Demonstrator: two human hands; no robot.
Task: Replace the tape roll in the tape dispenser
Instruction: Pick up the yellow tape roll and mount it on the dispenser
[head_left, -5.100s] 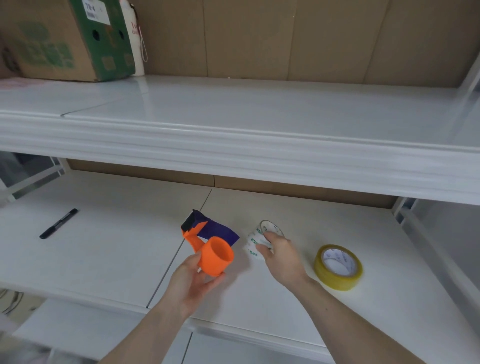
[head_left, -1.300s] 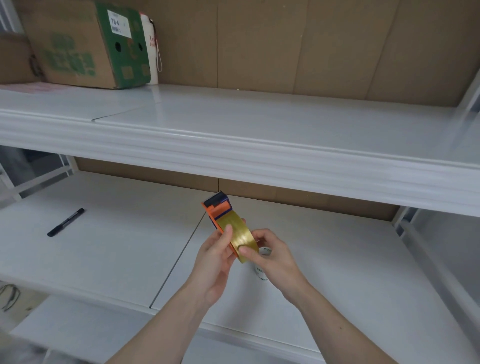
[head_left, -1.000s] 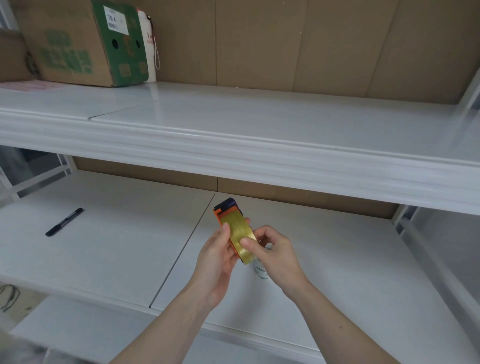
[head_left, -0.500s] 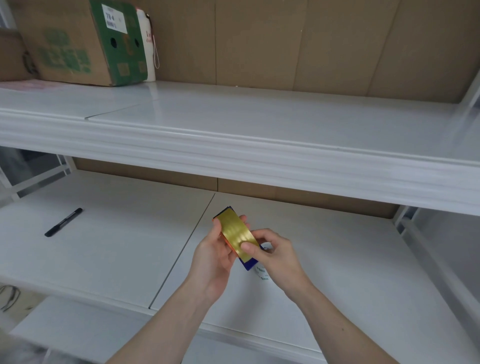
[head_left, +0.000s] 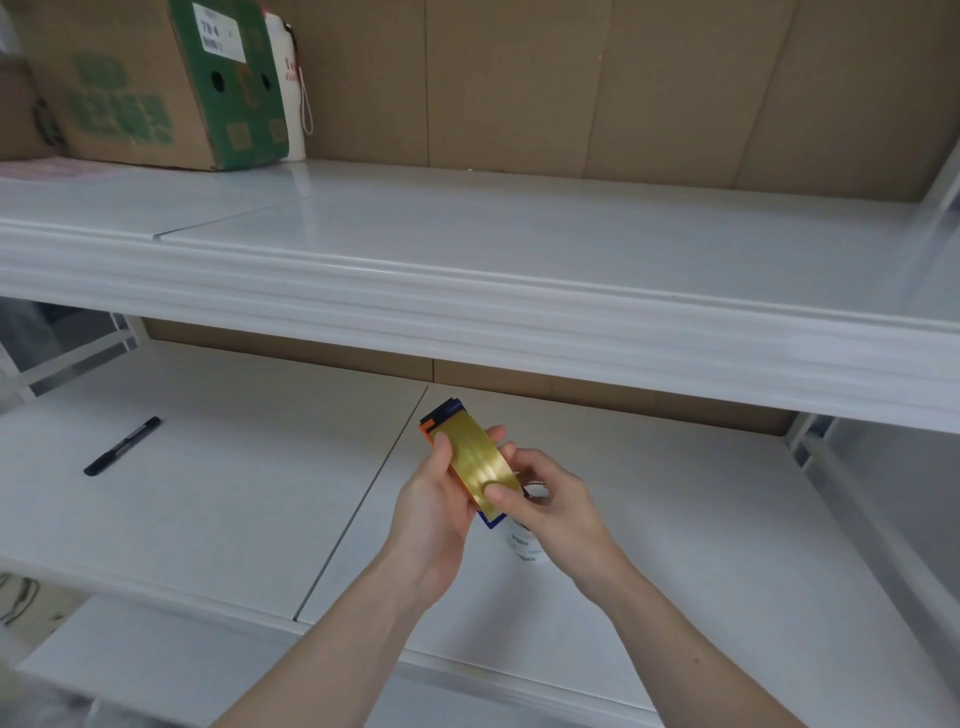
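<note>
I hold the orange and dark-blue tape dispenser (head_left: 435, 422) above the lower shelf, near its middle. The yellow tape roll (head_left: 477, 460) sits on the dispenser and faces me edge-on, covering most of it. My left hand (head_left: 434, 506) grips the dispenser from the left, thumb on the roll's upper edge. My right hand (head_left: 553, 506) pinches the roll's lower end from the right, thumb on its face. The empty white tape core (head_left: 522, 543) lies on the shelf just under my right hand, partly hidden.
A black marker (head_left: 122, 446) lies on the lower shelf (head_left: 234, 493) at the left. The upper shelf (head_left: 493, 291) juts out just above my hands. A cardboard box (head_left: 150, 83) and a white bottle (head_left: 288, 78) stand on it at the far left.
Five seconds ago the yellow roll lay on the shelf and the dispenser's hub was bare; now the roll sits on the dispenser. In the last half second the orange head tipped back into sight.
</note>
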